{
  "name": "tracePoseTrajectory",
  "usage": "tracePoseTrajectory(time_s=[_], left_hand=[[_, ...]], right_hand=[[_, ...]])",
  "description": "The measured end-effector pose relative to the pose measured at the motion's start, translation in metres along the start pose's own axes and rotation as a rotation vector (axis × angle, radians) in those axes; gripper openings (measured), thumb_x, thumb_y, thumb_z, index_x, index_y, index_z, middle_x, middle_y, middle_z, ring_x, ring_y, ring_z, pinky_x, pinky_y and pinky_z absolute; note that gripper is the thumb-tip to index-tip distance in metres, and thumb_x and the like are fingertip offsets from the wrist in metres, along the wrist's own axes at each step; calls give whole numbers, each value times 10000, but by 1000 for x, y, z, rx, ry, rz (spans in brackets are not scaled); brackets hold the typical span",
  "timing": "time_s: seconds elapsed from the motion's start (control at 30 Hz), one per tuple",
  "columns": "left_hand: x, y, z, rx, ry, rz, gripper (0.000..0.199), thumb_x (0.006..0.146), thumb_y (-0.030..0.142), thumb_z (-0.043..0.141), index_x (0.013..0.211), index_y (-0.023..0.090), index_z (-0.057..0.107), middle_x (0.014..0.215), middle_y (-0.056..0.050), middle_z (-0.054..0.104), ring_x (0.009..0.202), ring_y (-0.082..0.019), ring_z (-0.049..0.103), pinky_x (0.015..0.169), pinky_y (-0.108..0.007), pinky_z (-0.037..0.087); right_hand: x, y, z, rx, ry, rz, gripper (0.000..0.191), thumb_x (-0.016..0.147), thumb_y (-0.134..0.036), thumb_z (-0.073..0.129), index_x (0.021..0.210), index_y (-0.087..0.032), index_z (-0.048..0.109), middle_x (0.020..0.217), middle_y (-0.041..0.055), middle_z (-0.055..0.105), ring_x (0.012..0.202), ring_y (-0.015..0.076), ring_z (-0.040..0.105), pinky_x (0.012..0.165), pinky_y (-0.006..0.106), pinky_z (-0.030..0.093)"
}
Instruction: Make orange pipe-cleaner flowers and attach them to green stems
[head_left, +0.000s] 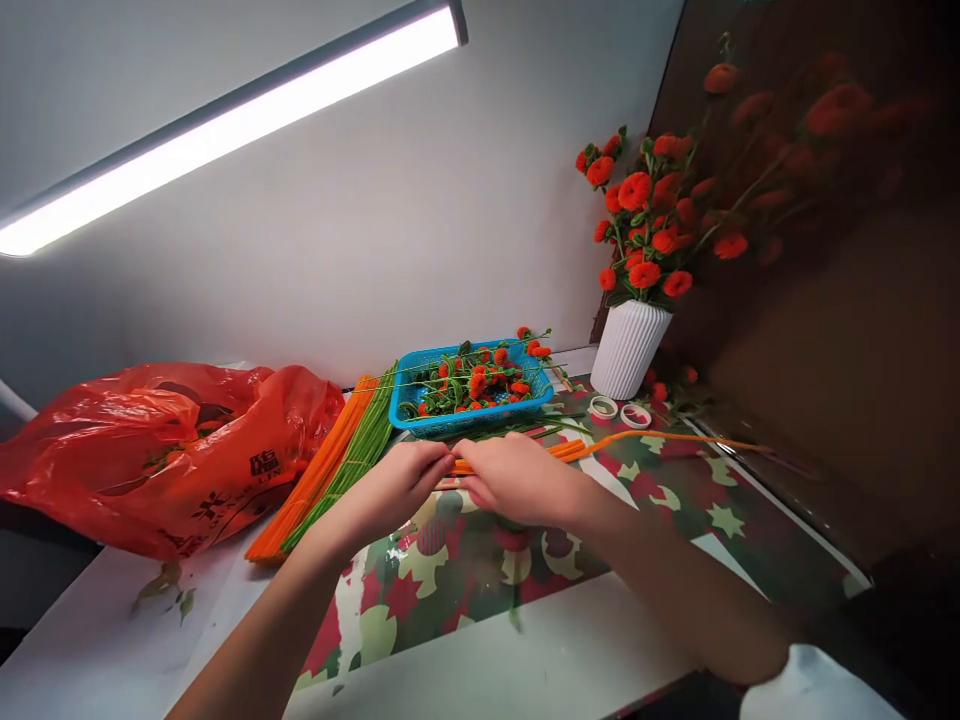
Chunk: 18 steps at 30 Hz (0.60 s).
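Note:
My left hand (412, 472) and my right hand (521, 478) meet over the patterned mat, fingers closed and pinched together. Between and beyond them run orange pipe cleaners (568, 450), one long strand reaching out to the right. My fingers hide most of the part they grip. A thin pinkish stick (448, 486) shows just below the fingertips. Behind my hands stands a blue plastic basket (397, 412) holding small orange-red pipe-cleaner flowers (478, 383) with green stems. Bundles of orange pipe cleaners (322, 470) and green pipe cleaners (360, 445) lie left of it.
A red plastic bag (247, 450) fills the left side. At the back right, a white ribbed vase (632, 350) bears orange-red flowers (634, 190), near two tape rolls (636, 416). The camouflage-like mat (420, 580) covers the table, against a dark reflective panel (810, 330).

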<state>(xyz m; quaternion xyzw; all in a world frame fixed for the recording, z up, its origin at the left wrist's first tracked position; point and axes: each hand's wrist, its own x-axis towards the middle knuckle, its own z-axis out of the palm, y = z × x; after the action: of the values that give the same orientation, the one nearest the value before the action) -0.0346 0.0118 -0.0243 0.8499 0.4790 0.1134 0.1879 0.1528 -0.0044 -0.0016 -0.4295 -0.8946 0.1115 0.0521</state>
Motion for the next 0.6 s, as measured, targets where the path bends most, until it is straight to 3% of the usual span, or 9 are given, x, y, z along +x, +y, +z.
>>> tracePoseTrajectory(time_s=[0.1, 0.17, 0.23, 0.37, 0.47, 0.6], left_hand=[[3, -13, 1, 120, 86, -95, 324, 941, 272, 314, 805, 186, 595, 811, -72, 636, 776, -218, 563, 679, -302, 415], [4, -20, 6, 157, 65, -128, 208, 869, 206, 427, 784, 180, 615, 851, -102, 649, 851, -258, 576, 719, -332, 415], [6, -25, 15, 172, 3, -153, 108, 770, 165, 542, 684, 185, 605, 765, -88, 632, 761, -253, 586, 668, -324, 410], [11, -29, 33, 150, -48, -171, 154, 684, 80, 568, 585, 189, 523, 712, -65, 585, 683, -227, 566, 620, -307, 372], [13, -29, 37, 76, -38, -173, 195, 690, 77, 554, 570, 198, 460, 702, -53, 552, 656, -214, 534, 609, -307, 344], [9, -23, 26, -108, 41, -183, 190, 792, 164, 509, 639, 218, 413, 605, 6, 448, 546, -179, 423, 566, -301, 306]], right_hand=[[5, 5, 2, -35, 43, 17, 186, 955, -194, 427, 901, -183, 605, 825, 48, 700, 701, 176, 606, 534, 270, 249], [4, 13, -4, -5, 107, 51, 234, 969, -219, 405, 842, -191, 598, 793, 36, 681, 677, 158, 579, 526, 266, 224], [1, 19, -11, 35, 166, 95, 267, 974, -260, 409, 784, -191, 584, 738, 24, 649, 632, 140, 540, 528, 262, 216], [-4, 26, -19, 159, 276, 117, 232, 961, -354, 471, 823, -207, 585, 624, -21, 569, 594, 128, 494, 540, 240, 226], [-5, 27, -20, 262, 311, 47, 159, 969, -307, 474, 930, -225, 605, 624, -38, 561, 624, 124, 517, 559, 225, 245], [-3, 27, -18, 323, 355, -35, 173, 957, -195, 462, 845, -188, 594, 744, -9, 600, 692, 118, 521, 592, 218, 279]])
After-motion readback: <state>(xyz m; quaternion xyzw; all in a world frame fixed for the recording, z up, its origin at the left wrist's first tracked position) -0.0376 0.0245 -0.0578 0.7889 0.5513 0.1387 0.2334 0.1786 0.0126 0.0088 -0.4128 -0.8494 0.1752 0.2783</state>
